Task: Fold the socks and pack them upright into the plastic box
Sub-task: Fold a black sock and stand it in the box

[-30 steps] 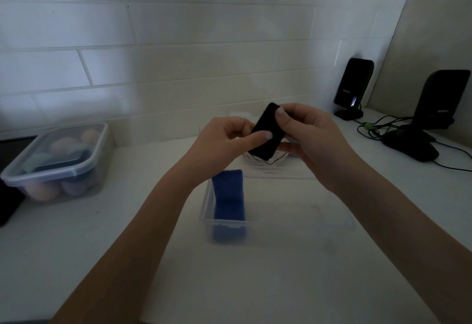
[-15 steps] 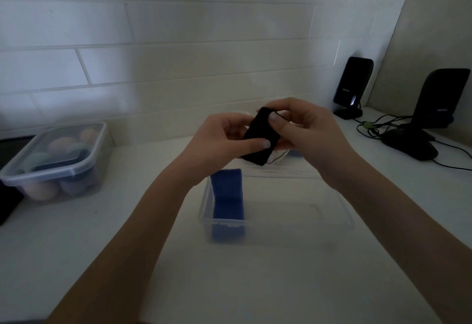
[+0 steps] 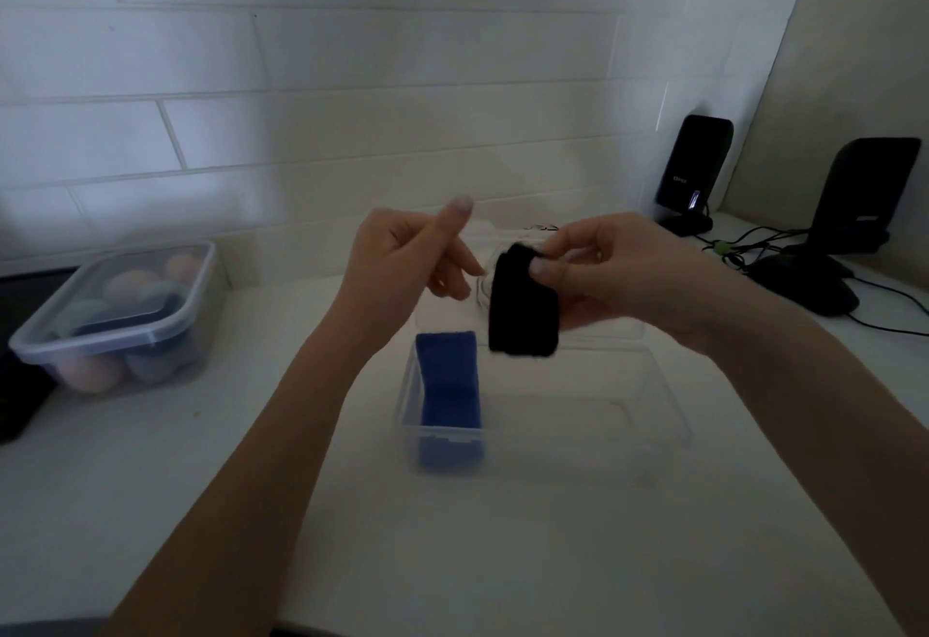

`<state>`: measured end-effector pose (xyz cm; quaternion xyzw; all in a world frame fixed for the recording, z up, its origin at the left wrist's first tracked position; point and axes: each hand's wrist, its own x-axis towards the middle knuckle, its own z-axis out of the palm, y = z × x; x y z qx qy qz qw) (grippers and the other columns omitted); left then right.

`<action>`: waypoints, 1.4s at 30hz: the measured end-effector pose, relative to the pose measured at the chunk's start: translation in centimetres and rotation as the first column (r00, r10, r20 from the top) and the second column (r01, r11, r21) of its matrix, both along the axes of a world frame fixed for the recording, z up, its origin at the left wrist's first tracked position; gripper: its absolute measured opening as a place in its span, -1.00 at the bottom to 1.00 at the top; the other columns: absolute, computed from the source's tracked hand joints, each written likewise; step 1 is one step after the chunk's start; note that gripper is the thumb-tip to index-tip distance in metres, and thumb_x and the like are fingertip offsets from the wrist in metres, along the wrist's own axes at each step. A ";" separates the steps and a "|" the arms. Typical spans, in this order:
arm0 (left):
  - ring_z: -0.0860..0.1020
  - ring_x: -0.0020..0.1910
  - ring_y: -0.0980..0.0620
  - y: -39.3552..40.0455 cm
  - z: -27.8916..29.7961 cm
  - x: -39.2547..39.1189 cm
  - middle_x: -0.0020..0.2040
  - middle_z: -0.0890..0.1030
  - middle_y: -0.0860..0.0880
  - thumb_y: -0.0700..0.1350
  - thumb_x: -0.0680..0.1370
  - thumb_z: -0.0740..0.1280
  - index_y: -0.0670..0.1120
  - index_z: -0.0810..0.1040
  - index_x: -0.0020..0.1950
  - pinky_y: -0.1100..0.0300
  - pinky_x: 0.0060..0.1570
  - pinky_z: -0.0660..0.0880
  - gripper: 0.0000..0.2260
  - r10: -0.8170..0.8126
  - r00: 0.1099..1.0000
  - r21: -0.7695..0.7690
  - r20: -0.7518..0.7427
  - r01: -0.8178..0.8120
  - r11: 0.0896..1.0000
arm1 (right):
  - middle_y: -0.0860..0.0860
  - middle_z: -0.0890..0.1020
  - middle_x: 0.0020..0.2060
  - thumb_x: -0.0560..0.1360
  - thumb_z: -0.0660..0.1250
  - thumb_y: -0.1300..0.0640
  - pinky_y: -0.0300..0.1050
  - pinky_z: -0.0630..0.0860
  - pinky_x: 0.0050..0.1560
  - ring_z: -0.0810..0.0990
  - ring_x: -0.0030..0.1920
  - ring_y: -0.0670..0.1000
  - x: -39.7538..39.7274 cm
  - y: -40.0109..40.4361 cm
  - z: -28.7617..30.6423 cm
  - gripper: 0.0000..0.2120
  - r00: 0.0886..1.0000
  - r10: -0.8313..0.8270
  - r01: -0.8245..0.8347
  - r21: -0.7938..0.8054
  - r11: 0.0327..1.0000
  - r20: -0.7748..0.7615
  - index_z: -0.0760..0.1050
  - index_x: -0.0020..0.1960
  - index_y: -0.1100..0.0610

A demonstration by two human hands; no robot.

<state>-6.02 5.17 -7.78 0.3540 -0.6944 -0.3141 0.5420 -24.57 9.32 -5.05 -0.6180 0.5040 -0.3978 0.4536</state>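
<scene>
Currently, your right hand [image 3: 618, 274] holds the folded black sock [image 3: 523, 307] in the air above the far left part of the clear plastic box [image 3: 653, 415], thumb on its front face and fingers behind: the grip pinches the sock. Your left hand [image 3: 402, 264] is just beside the sock, apart from it, thumb raised and fingers loosely curled, holding nothing. Inside the box, a folded blue sock [image 3: 447, 385] stands upright against the left end wall. On the counter [image 3: 251, 485], a lidded container [image 3: 120, 315] of rounded items sits far left. Two black speakers [image 3: 696, 169] stand far right.
</scene>
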 end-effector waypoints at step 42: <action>0.53 -0.08 -0.03 3.9 0.3 -2.6 0.07 0.60 -0.11 -0.19 0.42 0.42 -0.13 0.57 0.11 0.18 -0.17 0.42 -0.73 -0.177 0.016 0.177 0.984 -0.161 0.971 | 0.04 0.39 -0.39 0.49 0.36 0.03 -0.06 0.54 -0.03 0.44 -0.29 0.07 3.2 1.3 -3.9 -0.59 0.422 0.018 -0.067 -0.012 0.998 -0.906 0.23 -0.40 0.13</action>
